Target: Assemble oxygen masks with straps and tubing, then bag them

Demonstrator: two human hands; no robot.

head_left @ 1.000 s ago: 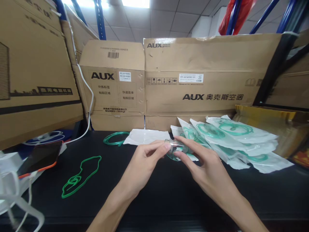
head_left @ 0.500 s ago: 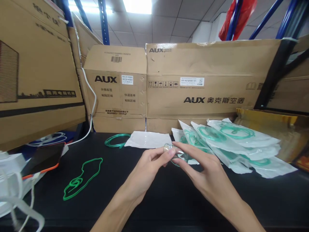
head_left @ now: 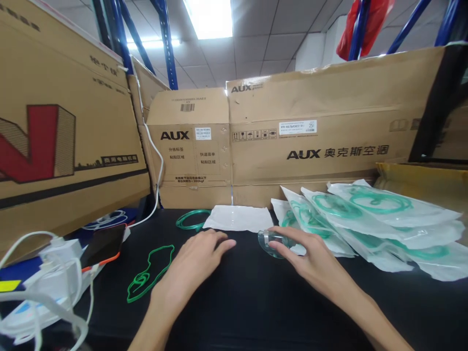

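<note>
Between the thumb and fingers of my right hand (head_left: 298, 246) is a clear, green-tinted oxygen mask (head_left: 266, 245) with a pale strip on it. It sits just above the black tabletop. My left hand (head_left: 199, 251) holds nothing; its thumb points away from its fingers, and it is apart from the mask. Beyond that hand lies a flat white pouch (head_left: 237, 218), beside a coil of clear green tubing (head_left: 190, 220). A thin green elastic cord (head_left: 149, 278) rests in a loose loop to the left of my left forearm.
Several white-and-clear packets with green tubing (head_left: 380, 200) are piled on the right. A phone (head_left: 104, 246), white chargers (head_left: 60, 261) and cables occupy the left. Cardboard boxes (head_left: 263, 165) stand along the back, with another large box (head_left: 84, 122) at the left.
My left hand has let go of the mask and moved left. My right hand keeps hold of it. The view has shifted, so the surroundings sit further right.
</note>
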